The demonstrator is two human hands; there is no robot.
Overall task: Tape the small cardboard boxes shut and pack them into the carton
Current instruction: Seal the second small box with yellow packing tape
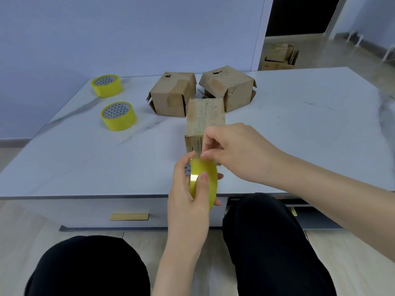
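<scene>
— Which step?
— Starting the taping: left hand point(188, 195) grips the yellow tape roll point(205, 178), right hand point(235, 152) pinches its end by the nearest cardboard box point(205, 118) on the table point(85, 163).
— Next?
— Likely stick it down, then pull across the seam.

Yellow tape rolls point(118, 116) (triangle-patterned cores), brown boxes point(172, 95), white marbled table point(299, 129).

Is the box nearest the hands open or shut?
Shut: top flaps of the box lie flat, meeting along a centre seam. Taped or not, cannot tell.
</scene>
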